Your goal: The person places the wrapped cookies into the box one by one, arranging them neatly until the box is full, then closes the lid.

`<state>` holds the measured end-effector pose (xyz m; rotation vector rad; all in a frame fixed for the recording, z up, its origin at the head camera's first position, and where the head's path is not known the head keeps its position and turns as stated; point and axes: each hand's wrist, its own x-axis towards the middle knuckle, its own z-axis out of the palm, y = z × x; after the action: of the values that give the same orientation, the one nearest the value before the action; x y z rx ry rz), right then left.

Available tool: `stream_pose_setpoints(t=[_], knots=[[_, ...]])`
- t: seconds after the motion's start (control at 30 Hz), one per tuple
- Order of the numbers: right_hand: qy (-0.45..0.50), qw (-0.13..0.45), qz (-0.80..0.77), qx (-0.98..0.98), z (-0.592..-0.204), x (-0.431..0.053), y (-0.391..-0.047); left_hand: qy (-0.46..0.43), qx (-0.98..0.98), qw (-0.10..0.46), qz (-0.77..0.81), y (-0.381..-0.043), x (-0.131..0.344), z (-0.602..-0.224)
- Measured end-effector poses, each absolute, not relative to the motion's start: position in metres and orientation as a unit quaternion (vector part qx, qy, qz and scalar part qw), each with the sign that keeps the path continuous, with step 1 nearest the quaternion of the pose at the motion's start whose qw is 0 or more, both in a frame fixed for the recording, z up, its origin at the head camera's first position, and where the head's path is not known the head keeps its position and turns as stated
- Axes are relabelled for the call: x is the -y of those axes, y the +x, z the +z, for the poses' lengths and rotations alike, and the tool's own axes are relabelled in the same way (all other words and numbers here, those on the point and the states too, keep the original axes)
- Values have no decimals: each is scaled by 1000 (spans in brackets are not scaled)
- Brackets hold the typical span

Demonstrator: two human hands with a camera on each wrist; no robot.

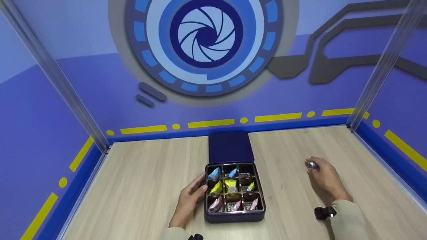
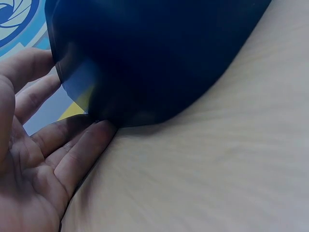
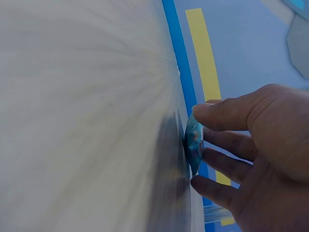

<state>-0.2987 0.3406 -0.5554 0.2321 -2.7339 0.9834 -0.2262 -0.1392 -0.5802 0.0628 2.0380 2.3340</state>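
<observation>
A dark blue box (image 1: pixel 234 218) with a compartmented tray lies open on the table, its lid (image 1: pixel 230 146) folded back toward the wall. Blue wrapped candies (image 1: pixel 214 173) lie in the back left and back middle compartments; the back right one shows its bare bottom. Yellow candies (image 1: pixel 231 186) fill the middle row, pink candies (image 1: pixel 216 204) the front row. My left hand (image 1: pixel 189 201) rests against the box's left side, fingertips touching its wall (image 2: pixel 159 63) low by the tabletop. Right of the box, my right hand (image 1: pixel 328 178) pinches a blue wrapped candy (image 3: pixel 194 142) between thumb and fingers, close over the table.
The light wooden table (image 1: pixel 143 186) is bounded by a blue printed back wall (image 1: pixel 83 96) and side panels, with metal posts (image 1: pixel 377 66) at the corners. A dark wrist device (image 1: pixel 323 213) is worn on the right wrist.
</observation>
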Motion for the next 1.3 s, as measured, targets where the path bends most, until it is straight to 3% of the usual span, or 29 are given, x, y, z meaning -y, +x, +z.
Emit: stream_pose_setpoints(t=[1.3], knots=[[28,123,354,927,-552,-347,-294,24,-645,20,763,-226,140,-581]])
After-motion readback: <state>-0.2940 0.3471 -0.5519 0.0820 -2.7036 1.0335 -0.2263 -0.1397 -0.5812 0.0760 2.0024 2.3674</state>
